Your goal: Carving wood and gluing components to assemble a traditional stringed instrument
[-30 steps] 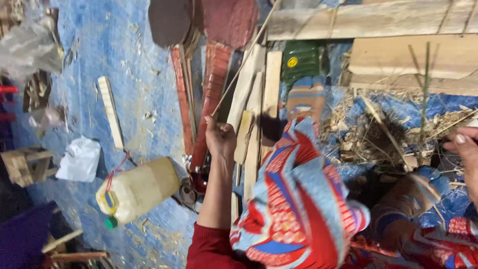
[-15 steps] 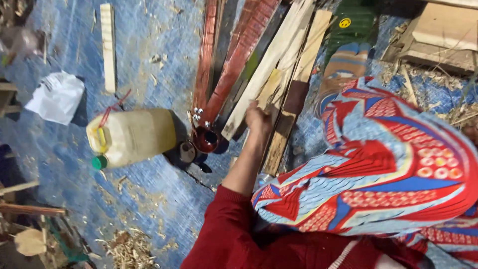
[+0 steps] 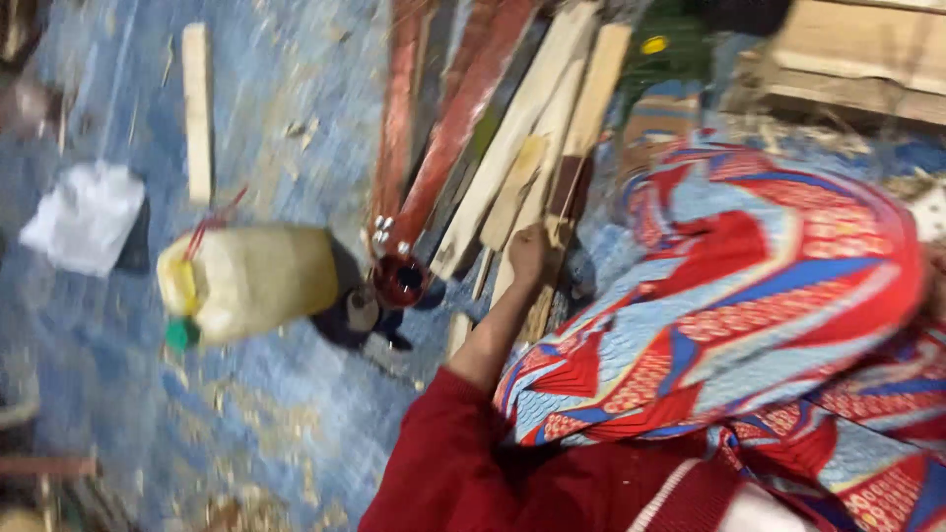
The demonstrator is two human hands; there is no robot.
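A pale yellow plastic jerrycan [image 3: 258,281] lies on its side on the blue floor [image 3: 128,394], with a yellow handle and green cap at its left end. Up left of it lies a crumpled white plastic bag [image 3: 87,217]. A small yellow label [image 3: 651,44] shows on a green object [image 3: 680,54] at the top.

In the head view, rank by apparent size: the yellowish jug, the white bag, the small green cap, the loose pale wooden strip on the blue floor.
1. Yellowish jug, largest.
2. White bag and pale wooden strip: the bag wider, the strip longer, too close to rank.
3. Green cap, smallest.
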